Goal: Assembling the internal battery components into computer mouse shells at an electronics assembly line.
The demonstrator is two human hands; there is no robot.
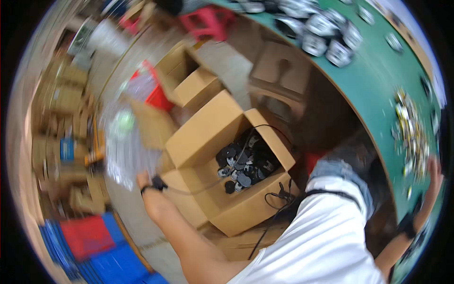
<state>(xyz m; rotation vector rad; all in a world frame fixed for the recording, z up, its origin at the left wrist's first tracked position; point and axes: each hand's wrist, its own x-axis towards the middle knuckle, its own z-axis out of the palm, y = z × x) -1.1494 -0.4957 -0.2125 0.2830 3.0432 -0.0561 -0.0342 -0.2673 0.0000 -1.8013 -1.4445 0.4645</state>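
My left hand, with a dark band at the wrist, reaches out beside a clear plastic bag and the flap of an open cardboard box. Its fingers are smeared by motion, so any grip is unclear. Inside the box lie many black and grey round parts. Over the green table, at the far right, my right hand is near a heap of small yellow and silver pieces. Blur also hides how its fingers are set. A dark cable trails across the box's near edge.
Silver and black parts are piled on the table's far end. A brown stool stands under the table edge. Beyond the box are another open carton, a red bin and a pink stool. Blue and red stacked sheets lie lower left.
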